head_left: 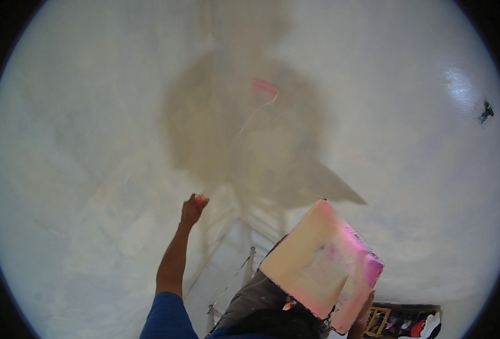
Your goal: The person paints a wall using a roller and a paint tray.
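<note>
My left hand (194, 209) grips the red handle (199, 199) of a paint roller, the arm stretched out in front of a pale wall. A thin wire frame (250, 120) runs up from the handle to the pinkish roller sleeve (265, 86), which lies against the wall inside a large shadow. My right hand (365, 311) holds the lower right edge of a boxy plastic paint container (307, 258). Pink and cream colours mark this container, and dried paint crusts its rim. It is tilted close to my body, and most of the right hand is hidden behind it.
The pale wall (84, 148) fills most of the view. Metal ladder rails (250, 262) stand beside my leg (254, 298). A small dark fitting or hole (486, 112) marks the wall at right. A recess (398, 322) at lower right holds a wooden frame and assorted items.
</note>
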Motion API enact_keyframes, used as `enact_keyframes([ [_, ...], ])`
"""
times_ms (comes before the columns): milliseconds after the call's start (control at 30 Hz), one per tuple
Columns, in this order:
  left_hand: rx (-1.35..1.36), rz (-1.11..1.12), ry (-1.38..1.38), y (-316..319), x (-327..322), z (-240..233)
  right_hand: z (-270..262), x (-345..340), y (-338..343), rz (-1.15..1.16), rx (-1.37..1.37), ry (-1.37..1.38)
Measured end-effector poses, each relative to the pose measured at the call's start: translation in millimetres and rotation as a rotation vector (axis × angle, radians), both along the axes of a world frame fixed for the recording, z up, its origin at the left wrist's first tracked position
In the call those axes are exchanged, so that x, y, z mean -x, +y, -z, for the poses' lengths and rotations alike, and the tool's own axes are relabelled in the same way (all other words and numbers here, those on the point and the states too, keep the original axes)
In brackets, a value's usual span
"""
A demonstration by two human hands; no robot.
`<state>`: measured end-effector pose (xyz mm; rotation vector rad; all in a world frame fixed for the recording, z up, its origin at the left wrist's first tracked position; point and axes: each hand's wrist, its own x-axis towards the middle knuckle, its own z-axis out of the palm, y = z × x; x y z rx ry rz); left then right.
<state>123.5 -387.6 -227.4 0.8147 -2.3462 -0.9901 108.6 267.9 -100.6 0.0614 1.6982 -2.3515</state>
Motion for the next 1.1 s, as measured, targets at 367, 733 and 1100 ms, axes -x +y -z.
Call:
enact_keyframes([
  [367, 0.007, 0.099, -0.023, 10, 0, 0, -1, 3, -4, -0.012, -0.029, -0.011],
  [733, 0.010, 0.081, -0.086, 20, -31, -24, 7, 2, 0, 0.014, -0.036, -0.004],
  [1100, -0.036, -0.018, -0.035, 63, -9, -10, 6, 1, -6, 0.023, 0.045, -0.035],
])
